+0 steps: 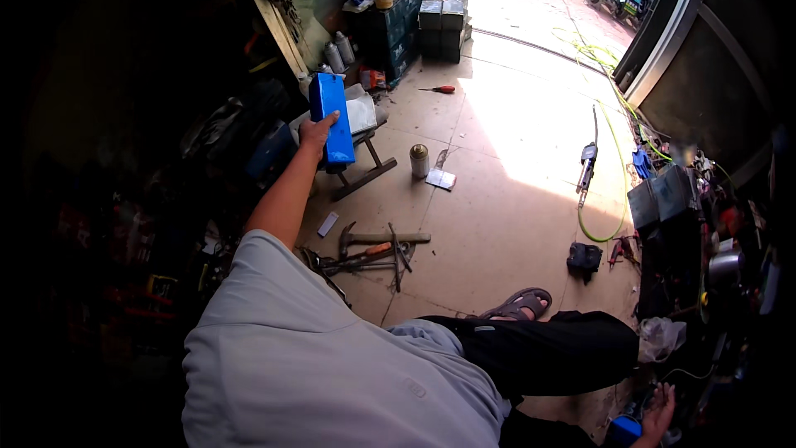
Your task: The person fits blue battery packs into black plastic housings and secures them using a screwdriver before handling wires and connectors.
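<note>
My left arm is stretched forward, and my left hand (317, 131) grips the near left side of a long blue rectangular pack (333, 112), thumb on its face. The pack is tilted over a low stand (365, 170) with white sheets (362, 110) on it. Whether the pack rests on the stand, I cannot tell. Down at the lower right, my right hand (658, 415) has its fingers up and somewhat apart, with nothing seen in them. Close beside it is a blue object (623, 430), partly cut off by the frame.
Hammers and other tools (377, 250) lie on the tiled floor (489, 224) before me. Farther off are a spray can (419, 162), a scraper (441, 177) and a red-handled screwdriver (439, 90). A green hose (618, 216) runs along the right, beside dark clutter (663, 197).
</note>
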A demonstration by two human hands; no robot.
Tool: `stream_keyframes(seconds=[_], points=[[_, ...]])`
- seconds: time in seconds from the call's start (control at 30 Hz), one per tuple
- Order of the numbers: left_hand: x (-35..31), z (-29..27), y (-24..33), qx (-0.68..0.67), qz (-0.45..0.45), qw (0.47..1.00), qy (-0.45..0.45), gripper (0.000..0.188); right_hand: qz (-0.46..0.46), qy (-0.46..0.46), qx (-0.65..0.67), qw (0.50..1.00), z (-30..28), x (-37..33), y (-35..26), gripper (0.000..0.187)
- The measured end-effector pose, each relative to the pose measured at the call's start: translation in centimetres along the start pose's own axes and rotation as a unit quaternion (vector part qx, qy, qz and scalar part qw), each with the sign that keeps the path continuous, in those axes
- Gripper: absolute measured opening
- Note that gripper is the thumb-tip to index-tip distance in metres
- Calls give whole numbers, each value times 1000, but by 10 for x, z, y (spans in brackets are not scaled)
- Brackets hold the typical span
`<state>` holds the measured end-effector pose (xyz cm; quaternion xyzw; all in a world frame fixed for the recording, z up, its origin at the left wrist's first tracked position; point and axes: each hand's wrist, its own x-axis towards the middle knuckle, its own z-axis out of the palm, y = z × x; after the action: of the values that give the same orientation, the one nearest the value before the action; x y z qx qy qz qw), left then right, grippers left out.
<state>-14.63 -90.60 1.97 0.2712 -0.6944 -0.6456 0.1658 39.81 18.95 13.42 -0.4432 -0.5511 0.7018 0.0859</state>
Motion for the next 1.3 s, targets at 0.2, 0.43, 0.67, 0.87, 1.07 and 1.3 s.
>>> stream_keyframes(seconds=[0.2, 0.43, 0.67, 0.87, 1.07, 1.3], points=[[99, -20, -52, 299, 14, 946, 123, 89, 9, 6, -36, 999, 55, -22, 34, 49], [153, -48, -67, 401, -39, 888, 222, 81, 8, 116, -69, 991, 82, -109, 48, 34], [98, -51, -47, 451, -111, 856, 228, 85, 3, 138, -141, 980, 91, -152, 36, 37], [22, 81, -12, 569, 371, 714, 173, 58, -47, 158, -151, 975, 101, -187, 42, 36], [-215, 312, 26, 180, 441, 808, -346, 51, -102, 192, -228, 949, 93, -221, 59, 24], [-489, 411, 149, -4, 491, 689, -533, 33, -145, 230, -336, 902, 84, -238, 88, 20]])
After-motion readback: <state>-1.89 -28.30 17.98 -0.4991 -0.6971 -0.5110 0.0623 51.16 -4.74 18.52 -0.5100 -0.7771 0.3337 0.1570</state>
